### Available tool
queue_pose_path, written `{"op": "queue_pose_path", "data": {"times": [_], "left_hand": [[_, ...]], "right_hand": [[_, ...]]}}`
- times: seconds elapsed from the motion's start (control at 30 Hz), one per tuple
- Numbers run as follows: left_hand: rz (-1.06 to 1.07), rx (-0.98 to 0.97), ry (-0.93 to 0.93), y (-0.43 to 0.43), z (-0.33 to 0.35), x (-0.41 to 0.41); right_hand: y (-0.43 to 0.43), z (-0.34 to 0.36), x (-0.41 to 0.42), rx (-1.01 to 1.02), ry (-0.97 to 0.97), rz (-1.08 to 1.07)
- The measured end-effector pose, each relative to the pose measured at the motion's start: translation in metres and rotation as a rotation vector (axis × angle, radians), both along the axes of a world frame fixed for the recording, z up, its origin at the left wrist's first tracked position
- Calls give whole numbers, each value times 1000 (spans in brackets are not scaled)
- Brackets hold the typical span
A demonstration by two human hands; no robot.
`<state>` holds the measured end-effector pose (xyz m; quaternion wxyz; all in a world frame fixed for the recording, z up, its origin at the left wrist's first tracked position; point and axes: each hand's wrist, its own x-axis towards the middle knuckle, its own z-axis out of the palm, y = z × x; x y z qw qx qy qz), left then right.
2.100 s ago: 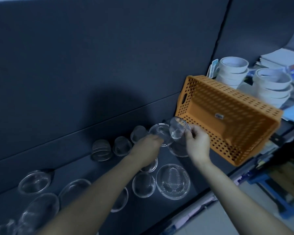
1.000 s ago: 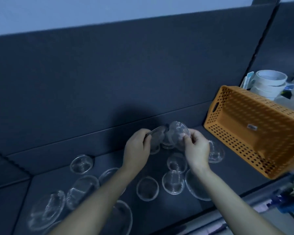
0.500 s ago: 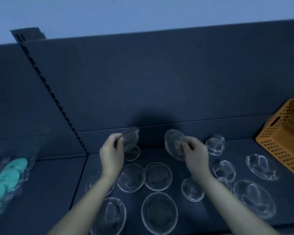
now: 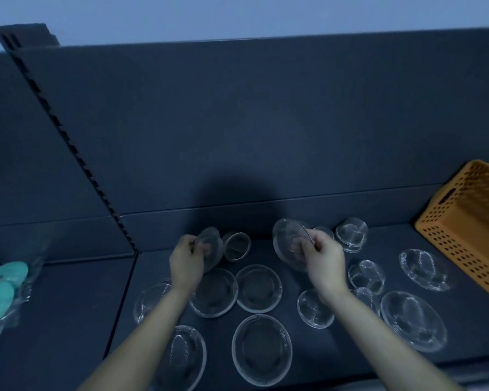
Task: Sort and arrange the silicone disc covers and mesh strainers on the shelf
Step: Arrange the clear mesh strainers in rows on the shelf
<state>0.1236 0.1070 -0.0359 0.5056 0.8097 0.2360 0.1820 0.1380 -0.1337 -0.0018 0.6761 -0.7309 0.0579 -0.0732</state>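
Mesh strainer (image 4: pixel 289 241) pinched tilted, just left of right hand (image 4: pixel 323 259); left hand (image 4: pixel 186 262) grips disc cover (image 4: pixel 210 247) above shelf (image 4: pixel 318 355).

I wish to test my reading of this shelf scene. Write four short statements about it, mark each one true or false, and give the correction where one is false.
1. The right hand pinches a round mesh strainer. True.
2. The left hand is empty. False: it grips a small clear round piece.
3. The orange perforated plastic basket stands at the left end of the dark shelf. False: it stands at the right end.
4. The teal discs lie in a clear bag on the left. True.
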Motion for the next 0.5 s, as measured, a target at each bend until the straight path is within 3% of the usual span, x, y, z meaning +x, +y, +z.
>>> {"op": "queue_pose_path", "data": {"times": [0.2,0.3,0.5], "left_hand": [[-136,-303,30,-39,-2,16],[-213,-352,46,-45,0,18],[39,-424,-9,-16,4,9]], "right_hand": [[-15,-4,2,-41,15,-23],[-18,-2,4,-63,1,-14],[7,11,4,90,22,65]]}}
